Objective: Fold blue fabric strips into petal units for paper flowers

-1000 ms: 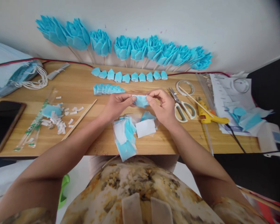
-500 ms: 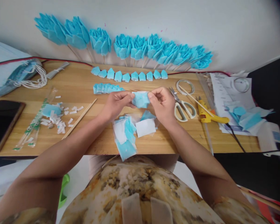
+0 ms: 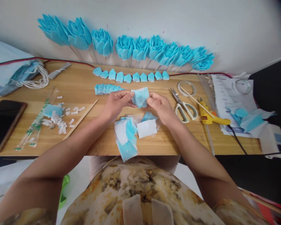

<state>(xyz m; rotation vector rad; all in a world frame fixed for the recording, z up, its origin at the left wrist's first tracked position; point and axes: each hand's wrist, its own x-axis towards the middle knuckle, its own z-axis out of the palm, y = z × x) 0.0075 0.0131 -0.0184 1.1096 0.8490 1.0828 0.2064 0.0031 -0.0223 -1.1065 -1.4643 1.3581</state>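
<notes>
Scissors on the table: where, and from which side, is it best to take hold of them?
Probably by the pale handle loops, from the near edge of the table: the scissors lie flat, loops toward that edge, blades pointing away. The right hand is nearest.

A cream fabric top blotched with ochre, brown and near-black covers the torso, with two flat, pale strips down its front. The short, mottled sleeves match; the shadowed, pale legwear is probably trousers.
</notes>
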